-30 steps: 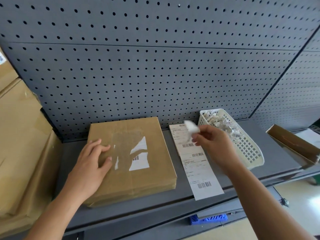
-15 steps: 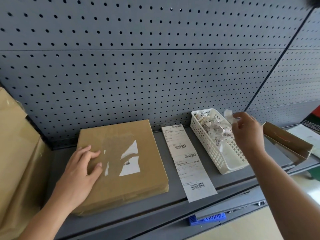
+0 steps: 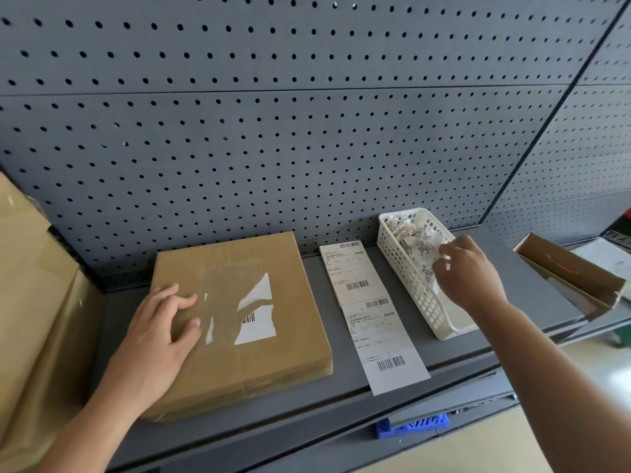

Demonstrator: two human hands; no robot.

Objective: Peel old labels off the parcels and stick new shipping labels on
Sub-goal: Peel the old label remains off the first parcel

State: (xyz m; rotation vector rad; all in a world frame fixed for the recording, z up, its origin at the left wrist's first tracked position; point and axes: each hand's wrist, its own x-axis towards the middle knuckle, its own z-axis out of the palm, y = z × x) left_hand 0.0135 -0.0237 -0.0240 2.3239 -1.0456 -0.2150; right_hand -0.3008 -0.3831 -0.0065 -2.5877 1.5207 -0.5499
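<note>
Evidently peeling was part done: the left hand lay flat, fingers straight, on the flat brown cardboard parcel at the left of the grey metal shelf, with torn white old-label remnants on its top. The right hand hung over the white plastic lattice basket of paper scraps; whether it pinched one was unclear. Next, likely, came lifting a torn edge. The long white strip of new barcoded labels lay between parcel and basket.

Right hand from above the label strip across to, and low over, the white basket.
</note>
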